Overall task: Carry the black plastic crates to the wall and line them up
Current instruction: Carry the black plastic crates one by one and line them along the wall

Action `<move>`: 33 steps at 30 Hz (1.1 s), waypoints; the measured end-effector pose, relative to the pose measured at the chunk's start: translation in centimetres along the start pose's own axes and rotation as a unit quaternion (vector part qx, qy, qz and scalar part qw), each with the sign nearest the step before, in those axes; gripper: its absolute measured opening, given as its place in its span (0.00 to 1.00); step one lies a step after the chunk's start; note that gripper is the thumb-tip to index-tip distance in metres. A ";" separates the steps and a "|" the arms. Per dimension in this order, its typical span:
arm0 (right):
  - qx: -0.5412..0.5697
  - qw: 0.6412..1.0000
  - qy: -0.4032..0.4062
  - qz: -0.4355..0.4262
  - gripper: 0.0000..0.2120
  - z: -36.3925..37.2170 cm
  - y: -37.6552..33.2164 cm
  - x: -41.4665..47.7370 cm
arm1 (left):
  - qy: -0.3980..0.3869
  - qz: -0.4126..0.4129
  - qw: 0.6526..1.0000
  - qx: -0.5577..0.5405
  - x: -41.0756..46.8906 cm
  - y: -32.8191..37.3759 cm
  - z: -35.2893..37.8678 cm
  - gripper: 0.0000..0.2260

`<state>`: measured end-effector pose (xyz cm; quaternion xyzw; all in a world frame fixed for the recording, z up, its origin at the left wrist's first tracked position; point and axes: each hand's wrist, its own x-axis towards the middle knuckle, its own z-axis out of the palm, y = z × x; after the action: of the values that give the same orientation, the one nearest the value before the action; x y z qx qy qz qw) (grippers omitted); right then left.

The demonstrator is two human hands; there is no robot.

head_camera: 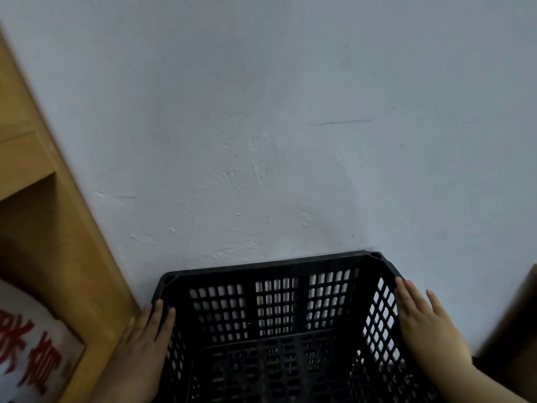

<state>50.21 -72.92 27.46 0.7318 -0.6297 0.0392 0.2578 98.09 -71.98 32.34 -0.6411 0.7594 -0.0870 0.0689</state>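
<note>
Crate [276, 315] sits right up at the wall [261, 126], both hands flat and open, left hand [142, 347], right hand [421, 321], pressing its sides, gripping nothing, probably to square it.

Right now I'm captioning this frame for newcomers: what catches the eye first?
A black plastic crate, empty and perforated, fills the lower centre, its far rim against the pale wall. The left hand and right hand lie flat on its sides. A wooden cabinet stands at the left.
</note>
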 end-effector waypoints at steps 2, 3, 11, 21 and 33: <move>0.018 1.000 -0.017 0.016 0.29 -0.7 0.0 -0.1 | -0.063 0.055 0.996 0.038 -0.8 -0.8 1.5 0.52; 0.018 0.999 -0.016 0.028 0.29 -1.0 -0.1 0.0 | -0.011 0.034 0.998 0.053 -0.8 -0.3 1.3 0.52; 0.072 0.983 -0.079 0.150 0.38 -6.7 1.0 -2.3 | -0.054 0.029 0.998 -0.021 -2.2 6.7 -5.2 0.41; 0.117 0.948 -0.202 0.216 0.33 -6.0 15.2 -9.4 | 0.044 0.096 0.990 -0.089 0.6 28.8 -13.4 0.39; 0.105 0.945 -0.272 0.151 0.33 8.4 35.5 -16.0 | -0.050 0.026 0.993 -0.108 7.7 58.4 -7.2 0.37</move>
<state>11.29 -64.71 25.66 0.6340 -0.7712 -0.0568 -0.0099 39.04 -69.71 26.52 -0.6287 0.7760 0.0300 0.0395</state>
